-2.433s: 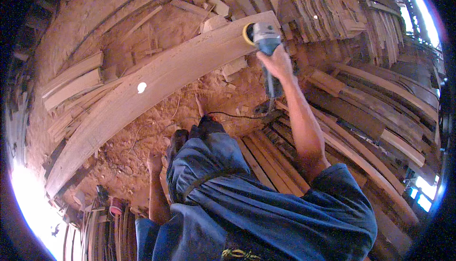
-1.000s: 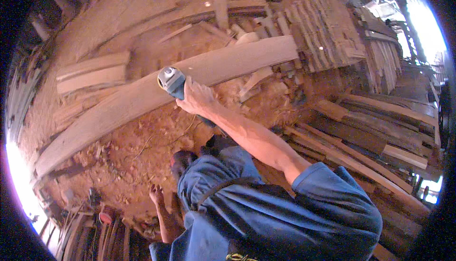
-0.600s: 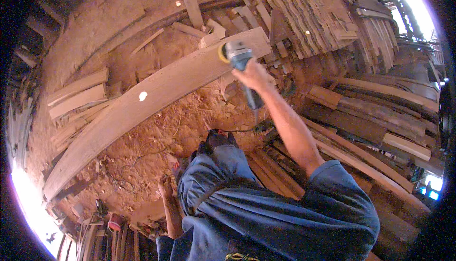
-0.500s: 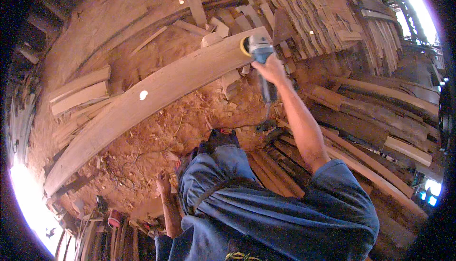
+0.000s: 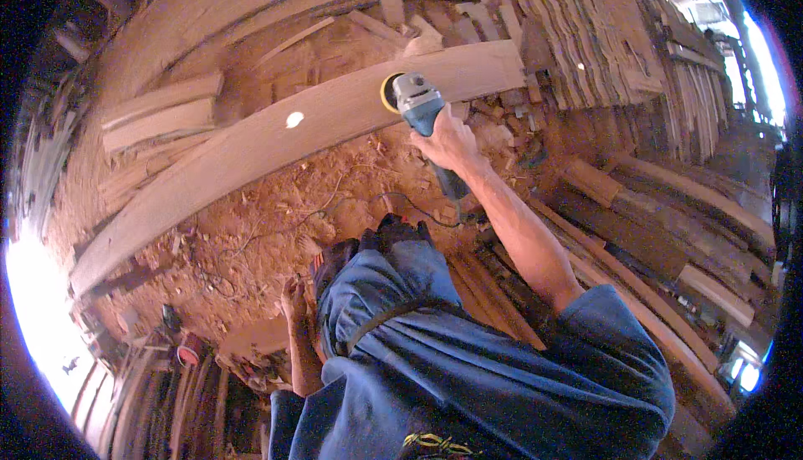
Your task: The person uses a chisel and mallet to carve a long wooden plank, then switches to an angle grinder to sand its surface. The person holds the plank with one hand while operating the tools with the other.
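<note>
Pale, freshly smoothed wood is what I see first: a long curved plank [image 5: 276,138] lying on the sawdust-covered floor [image 5: 251,242], running from the lower left up toward the upper right, broad and gently bowed, with one bright spot of light near its middle. My right hand [image 5: 447,138] is wrapped tight around the body of a blue and grey angle grinder [image 5: 418,104], whose yellow-edged disc rests against the near edge of the plank, toward its right end. A thin black cable [image 5: 418,209] trails from the tool's handle across the floor. My left hand [image 5: 293,297] hangs low beside my knee, fingers loosely curled and holding nothing I can make out. Stacked boards [image 5: 602,42] lean beyond the plank's right end, and more planks [image 5: 669,234] lie along the floor to my right.
</note>
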A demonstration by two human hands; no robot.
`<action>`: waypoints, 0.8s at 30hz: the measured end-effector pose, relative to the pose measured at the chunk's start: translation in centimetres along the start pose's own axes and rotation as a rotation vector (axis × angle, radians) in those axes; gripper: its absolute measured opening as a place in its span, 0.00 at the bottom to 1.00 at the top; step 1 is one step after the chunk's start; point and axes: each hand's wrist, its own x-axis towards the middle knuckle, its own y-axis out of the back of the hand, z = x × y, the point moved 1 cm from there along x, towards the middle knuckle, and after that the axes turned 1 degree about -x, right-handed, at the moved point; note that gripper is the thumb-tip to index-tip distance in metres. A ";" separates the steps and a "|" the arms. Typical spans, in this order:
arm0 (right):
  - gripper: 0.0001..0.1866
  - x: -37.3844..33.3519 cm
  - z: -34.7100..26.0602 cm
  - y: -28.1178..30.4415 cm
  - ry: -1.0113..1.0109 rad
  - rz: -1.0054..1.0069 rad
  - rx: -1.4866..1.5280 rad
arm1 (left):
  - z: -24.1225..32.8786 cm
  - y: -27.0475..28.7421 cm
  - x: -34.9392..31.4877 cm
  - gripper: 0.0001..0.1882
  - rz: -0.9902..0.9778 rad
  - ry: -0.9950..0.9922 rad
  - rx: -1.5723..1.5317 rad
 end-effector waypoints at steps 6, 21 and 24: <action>0.46 -2.4 -12.9 -5.1 0.239 -0.086 -0.007 | -6.2 2.7 -2.5 0.29 0.147 0.139 -0.159; 0.37 -1.7 -9.2 -2.6 0.060 -0.060 0.018 | -10.2 2.0 -4.2 0.27 0.090 0.170 -0.399; 0.35 1.1 1.5 0.9 -0.104 0.034 0.011 | -8.2 -0.6 -4.2 0.25 0.142 0.273 -0.372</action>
